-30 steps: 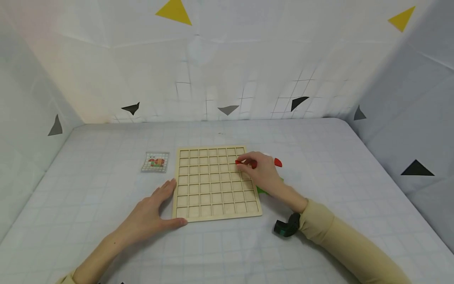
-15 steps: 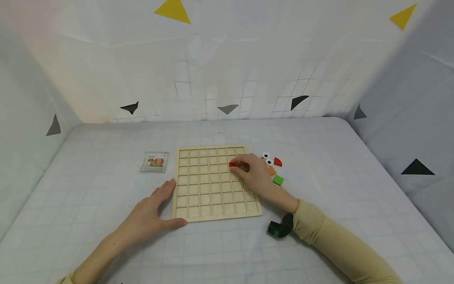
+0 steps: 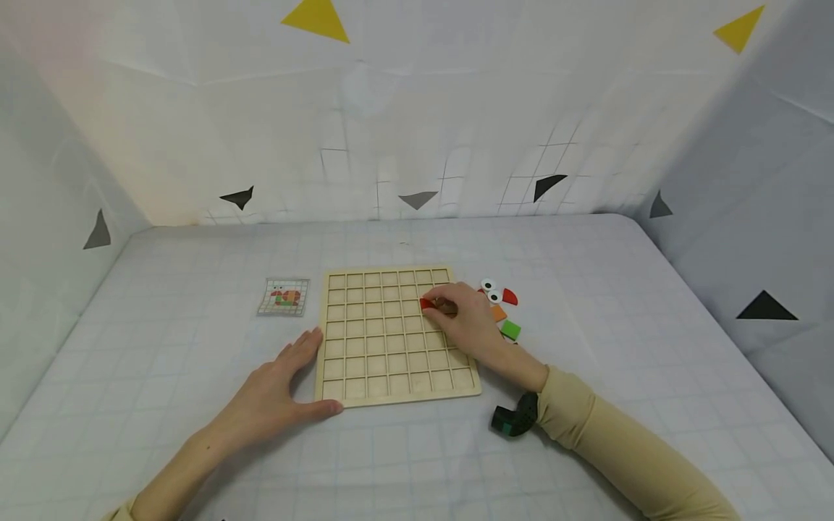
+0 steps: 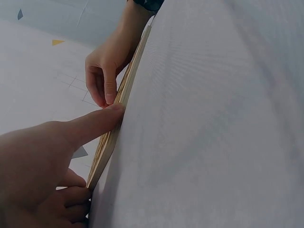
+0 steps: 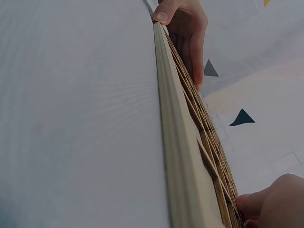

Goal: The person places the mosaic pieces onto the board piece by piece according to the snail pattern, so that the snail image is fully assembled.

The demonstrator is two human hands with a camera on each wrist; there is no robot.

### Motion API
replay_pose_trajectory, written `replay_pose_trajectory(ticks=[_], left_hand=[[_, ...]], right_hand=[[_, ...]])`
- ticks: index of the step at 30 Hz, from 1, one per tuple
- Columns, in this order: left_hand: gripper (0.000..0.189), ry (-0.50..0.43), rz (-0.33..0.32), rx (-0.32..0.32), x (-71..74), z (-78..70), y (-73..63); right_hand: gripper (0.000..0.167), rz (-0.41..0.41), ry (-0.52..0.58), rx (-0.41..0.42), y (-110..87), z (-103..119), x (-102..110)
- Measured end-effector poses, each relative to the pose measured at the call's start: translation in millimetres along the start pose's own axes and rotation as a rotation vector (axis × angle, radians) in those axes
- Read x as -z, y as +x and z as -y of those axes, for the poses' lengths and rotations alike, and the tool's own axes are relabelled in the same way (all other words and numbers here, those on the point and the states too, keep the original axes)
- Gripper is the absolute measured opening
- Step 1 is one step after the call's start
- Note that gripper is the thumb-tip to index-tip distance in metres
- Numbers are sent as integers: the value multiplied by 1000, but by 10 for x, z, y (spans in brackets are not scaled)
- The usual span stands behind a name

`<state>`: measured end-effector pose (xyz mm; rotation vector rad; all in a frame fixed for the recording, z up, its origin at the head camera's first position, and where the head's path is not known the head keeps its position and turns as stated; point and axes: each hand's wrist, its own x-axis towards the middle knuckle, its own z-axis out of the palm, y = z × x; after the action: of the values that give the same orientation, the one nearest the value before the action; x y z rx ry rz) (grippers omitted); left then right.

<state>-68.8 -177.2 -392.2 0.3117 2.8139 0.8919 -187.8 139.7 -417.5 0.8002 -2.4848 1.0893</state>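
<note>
A pale wooden grid board [image 3: 384, 347] lies on the table. My left hand [image 3: 276, 394] rests against its left side with fingers straight, the thumb at the near left corner. In the left wrist view that thumb [image 4: 97, 124] touches the board's edge. Over the board's right part, my right hand [image 3: 469, 318] pinches a small red piece [image 3: 426, 304] between thumb and index finger, at a grid cell. The fingers partly cover the piece, so its full shape is hidden. In the right wrist view the fingertips [image 5: 249, 204] are low at the board's grid.
Right of the board lie two eye pieces [image 3: 494, 297], a red rounded piece [image 3: 510, 297], an orange piece [image 3: 498, 313] and a green piece [image 3: 511, 331], some partly behind my right hand. A small picture card [image 3: 284, 297] lies left of the board.
My right hand has moved a little left over the board with the red piece, then stayed there. The loose pieces at right have come into sight. My left hand has kept its place.
</note>
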Motion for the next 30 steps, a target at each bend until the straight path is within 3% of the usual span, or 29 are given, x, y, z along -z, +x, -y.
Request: replay_pose_trajectory(ticks=[30], left_hand=[[110, -3, -6, -11, -3, 2, -9]], right_hand=[[21, -5, 23, -10, -16, -16, -11]])
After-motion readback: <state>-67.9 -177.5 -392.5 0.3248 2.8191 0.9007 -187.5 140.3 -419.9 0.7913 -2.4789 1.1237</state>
